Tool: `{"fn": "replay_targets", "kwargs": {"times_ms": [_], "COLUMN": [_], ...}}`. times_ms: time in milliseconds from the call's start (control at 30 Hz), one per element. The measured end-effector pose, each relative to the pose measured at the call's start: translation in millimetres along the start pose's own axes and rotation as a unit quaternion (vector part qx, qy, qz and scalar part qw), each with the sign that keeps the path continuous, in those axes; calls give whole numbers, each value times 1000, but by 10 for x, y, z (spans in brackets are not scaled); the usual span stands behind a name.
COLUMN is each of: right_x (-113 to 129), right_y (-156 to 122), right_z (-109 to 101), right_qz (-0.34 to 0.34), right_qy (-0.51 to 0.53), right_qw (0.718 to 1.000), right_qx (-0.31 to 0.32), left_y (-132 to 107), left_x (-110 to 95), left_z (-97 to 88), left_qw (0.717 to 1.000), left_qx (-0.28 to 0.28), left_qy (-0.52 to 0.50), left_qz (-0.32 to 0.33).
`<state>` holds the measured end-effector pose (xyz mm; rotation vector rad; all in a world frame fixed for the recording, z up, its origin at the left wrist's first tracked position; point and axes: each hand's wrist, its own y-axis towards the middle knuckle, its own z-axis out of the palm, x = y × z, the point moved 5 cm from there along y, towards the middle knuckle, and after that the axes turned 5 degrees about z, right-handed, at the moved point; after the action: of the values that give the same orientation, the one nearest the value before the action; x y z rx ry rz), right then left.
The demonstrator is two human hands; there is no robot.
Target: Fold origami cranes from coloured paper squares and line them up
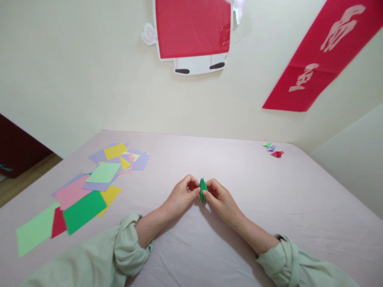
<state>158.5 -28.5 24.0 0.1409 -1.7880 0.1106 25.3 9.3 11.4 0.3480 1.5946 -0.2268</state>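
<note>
A small folded green paper piece (pixel 203 189) stands between my two hands at the middle of the pale pink table (pixel 269 207). My left hand (pixel 181 196) pinches its left side with curled fingers. On the other side my right hand (pixel 220 199) pinches it with thumb and fingertips. Both wrists rest on the table, and both arms wear pale green sleeves.
Several loose coloured paper sheets (pixel 83 191) lie spread over the table's left part, green, yellow, pink and purple. Three small folded paper figures (pixel 273 150) sit at the far right edge. Red banners (pixel 323 56) hang on the cream wall behind.
</note>
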Motion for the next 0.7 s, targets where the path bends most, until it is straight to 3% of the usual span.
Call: {"fn": "replay_targets", "kwargs": {"times_ms": [233,700], "right_x": [-3,-36], "right_y": [2,20], "right_z": [-12,-73], "right_qz": [3,15], "right_qy": [1,-13], "right_qw": [1000,999], "right_qx": [-5,-42], "left_y": [-20,-52], "left_x": [-22,-29], "left_z": [27,34], "left_qw": [999,1000], "left_qx": [32,11], "left_qy": [2,-9], "left_qz": [-13,-12]}}
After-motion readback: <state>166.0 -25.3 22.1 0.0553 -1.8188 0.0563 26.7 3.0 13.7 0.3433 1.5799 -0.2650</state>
